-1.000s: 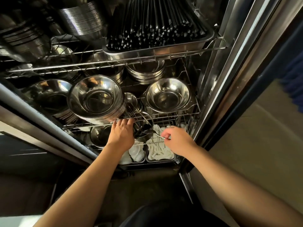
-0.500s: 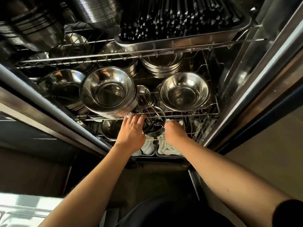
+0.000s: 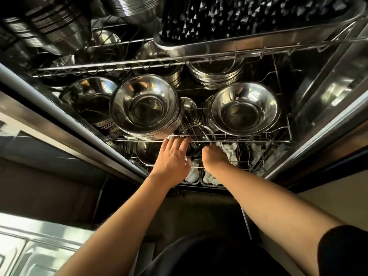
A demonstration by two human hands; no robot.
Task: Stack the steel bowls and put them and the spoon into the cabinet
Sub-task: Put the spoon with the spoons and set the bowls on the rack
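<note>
Both hands had pushed deeper toward the wire rack (image 3: 199, 140) than a second before. From the head view, the left hand (image 3: 172, 157), fingers spread, steadied its front rail below the stacked bowls (image 3: 145, 108); the right hand (image 3: 214, 156) was curled shut, seemingly around the barely visible spoon. White cloths (image 3: 229, 150) crowded beneath the rack.

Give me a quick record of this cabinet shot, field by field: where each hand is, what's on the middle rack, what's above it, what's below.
left hand: fingers spread at the front wire of the middle rack, below the tall bowl stack
right hand: closed, knuckles up, beside the left; what it holds is hidden
middle rack: stacked steel bowls, including the right bowl stack
upper rack: tray of dark utensils
lower rack: white cloths
spoon: cannot pick out
</note>
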